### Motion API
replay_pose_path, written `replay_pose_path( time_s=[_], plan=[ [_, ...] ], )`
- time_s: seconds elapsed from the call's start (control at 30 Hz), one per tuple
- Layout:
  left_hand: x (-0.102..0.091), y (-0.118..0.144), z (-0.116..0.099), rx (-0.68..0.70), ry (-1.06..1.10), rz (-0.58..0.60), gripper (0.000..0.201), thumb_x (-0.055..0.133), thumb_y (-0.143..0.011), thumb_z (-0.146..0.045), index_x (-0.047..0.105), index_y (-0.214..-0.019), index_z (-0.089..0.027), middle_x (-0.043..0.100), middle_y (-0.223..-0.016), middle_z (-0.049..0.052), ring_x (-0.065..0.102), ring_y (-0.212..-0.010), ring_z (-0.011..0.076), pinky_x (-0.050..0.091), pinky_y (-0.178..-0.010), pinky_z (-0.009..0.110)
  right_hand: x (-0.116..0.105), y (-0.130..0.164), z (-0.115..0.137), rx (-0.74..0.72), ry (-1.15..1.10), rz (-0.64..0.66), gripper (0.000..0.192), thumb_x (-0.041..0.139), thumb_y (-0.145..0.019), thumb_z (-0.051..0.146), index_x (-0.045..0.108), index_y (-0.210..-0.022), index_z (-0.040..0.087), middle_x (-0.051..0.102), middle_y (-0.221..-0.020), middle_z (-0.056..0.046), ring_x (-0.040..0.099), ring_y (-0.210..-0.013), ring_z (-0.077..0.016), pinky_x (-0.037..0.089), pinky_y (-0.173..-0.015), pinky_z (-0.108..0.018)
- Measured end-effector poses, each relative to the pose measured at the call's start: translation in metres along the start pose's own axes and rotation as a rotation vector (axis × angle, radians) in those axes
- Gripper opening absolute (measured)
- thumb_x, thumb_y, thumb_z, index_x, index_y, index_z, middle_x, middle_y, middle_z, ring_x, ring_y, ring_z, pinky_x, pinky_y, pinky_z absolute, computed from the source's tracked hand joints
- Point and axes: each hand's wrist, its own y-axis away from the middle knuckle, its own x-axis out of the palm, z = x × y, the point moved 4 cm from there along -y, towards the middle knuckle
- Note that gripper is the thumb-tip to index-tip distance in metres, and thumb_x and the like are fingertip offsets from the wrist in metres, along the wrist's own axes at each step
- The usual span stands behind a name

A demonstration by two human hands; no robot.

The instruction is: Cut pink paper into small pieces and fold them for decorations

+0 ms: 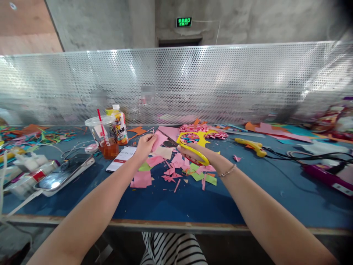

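My left hand (145, 145) pinches a small piece of pink paper (158, 140) and holds it up above the blue table (171, 200). My right hand (199, 154) grips yellow-handled scissors (190, 151), whose dark blades point left and reach the pink paper. Below both hands lies a scatter of pink and green paper scraps (176, 171). A yellow paper cut-out (193, 138) with a pink flower-like decoration (193, 127) lies just beyond my right hand.
A plastic cup with a red straw (104, 137) and a juice bottle (119, 124) stand at the left. Two phones (66, 173) (121, 158) lie near them. A yellow glue gun (251, 145) with black cables lies right. A perforated metal screen (176, 81) backs the table.
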Motion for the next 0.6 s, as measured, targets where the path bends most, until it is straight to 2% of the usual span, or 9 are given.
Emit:
replay_pose_path(
  time_s=[0.17, 0.33, 0.6],
  plan=[
    [0.002, 0.003, -0.003, -0.024, -0.026, 0.032, 0.024, 0.053, -0.073, -0.037, 0.058, -0.064, -0.016, 0.040, -0.049, -0.004, 0.034, -0.043, 0.0065, 0.024, -0.039, 0.019, 0.005, 0.002, 0.000, -0.017, -0.077, 0.121, 0.046, 0.033, -0.080, 0.062, 0.043, -0.065, 0.020, 0.038, -0.049, 0.004, 0.031, -0.039, -0.0089, 0.026, -0.040, -0.027],
    [0.006, 0.007, -0.008, -0.001, -0.086, 0.052, 0.021, 0.052, -0.073, -0.034, 0.061, -0.067, -0.016, 0.042, -0.049, -0.003, 0.039, -0.045, 0.0087, 0.029, -0.041, 0.020, 0.008, 0.000, -0.005, -0.056, -0.115, 0.175, 0.047, 0.033, -0.080, 0.064, 0.045, -0.070, 0.020, 0.038, -0.050, 0.005, 0.033, -0.040, -0.0089, 0.029, -0.043, -0.028],
    [0.006, 0.008, -0.010, -0.004, -0.122, 0.058, 0.022, 0.053, -0.072, -0.034, 0.061, -0.068, -0.015, 0.044, -0.050, -0.003, 0.039, -0.044, 0.0079, 0.031, -0.042, 0.020, 0.005, -0.002, -0.005, -0.083, -0.030, 0.103, 0.049, 0.033, -0.080, 0.064, 0.043, -0.066, 0.019, 0.039, -0.049, 0.004, 0.032, -0.039, -0.0073, 0.030, -0.041, -0.025]
  ],
)
